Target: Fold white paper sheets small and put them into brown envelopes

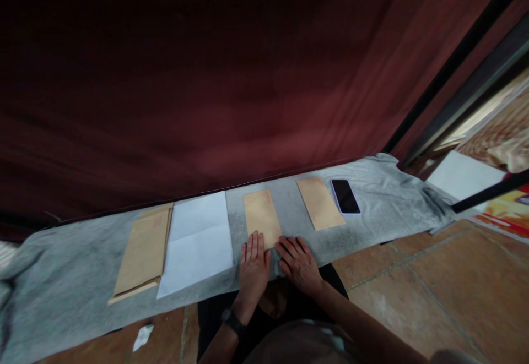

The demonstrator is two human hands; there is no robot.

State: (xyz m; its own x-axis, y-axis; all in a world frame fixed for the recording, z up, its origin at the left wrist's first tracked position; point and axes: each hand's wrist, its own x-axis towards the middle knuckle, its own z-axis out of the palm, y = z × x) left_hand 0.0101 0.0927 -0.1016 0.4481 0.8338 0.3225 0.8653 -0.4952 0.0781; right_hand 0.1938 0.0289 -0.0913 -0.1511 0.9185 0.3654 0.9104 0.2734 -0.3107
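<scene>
A small tan envelope (pixel 261 212) lies flat on the grey cloth in front of me. My left hand (pixel 254 262) rests flat on its near left part, fingers stretched out. My right hand (pixel 300 262) touches the near right corner with its fingertips, fingers extended and slightly apart. To the right lies a second tan envelope (pixel 320 202), apart from my hands. White paper sheets (pixel 198 240) with fold creases lie to the left, beside a stack of larger tan envelopes (pixel 142 248).
A phone (pixel 345 196) lies right of the second envelope. The narrow bench is covered by a grey cloth (pixel 82 259) against a dark red curtain (pixel 231 105). A black pole (pixel 454 61) stands at the right. A crumpled white scrap (pixel 142 337) lies on the tiled floor (pixel 450 276).
</scene>
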